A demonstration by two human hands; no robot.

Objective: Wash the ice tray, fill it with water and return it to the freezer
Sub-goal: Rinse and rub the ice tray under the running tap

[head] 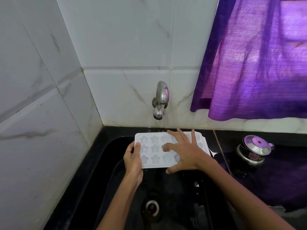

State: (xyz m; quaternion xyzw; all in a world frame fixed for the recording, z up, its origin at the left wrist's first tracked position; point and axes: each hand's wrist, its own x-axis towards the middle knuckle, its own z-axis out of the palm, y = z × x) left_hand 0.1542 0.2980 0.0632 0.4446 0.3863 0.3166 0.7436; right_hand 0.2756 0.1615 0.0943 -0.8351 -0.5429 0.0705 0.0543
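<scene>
Below the tap (159, 103), the left hand (132, 161) grips the ice tray (154, 149) level over the sink (103, 180); the right hand (184, 154), fingers spread, rubs its moulds, likely washing.

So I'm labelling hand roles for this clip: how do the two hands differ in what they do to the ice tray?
The left hand grips the ice tray at its left edge, thumb on top and fingers curled beneath; the right hand lies on top with fingers spread. The left hand holds the tray up over the sink; the right hand presses or rubs the moulds, one finger bent into a cavity. Both are bare and touch the tray under the tap.
</scene>
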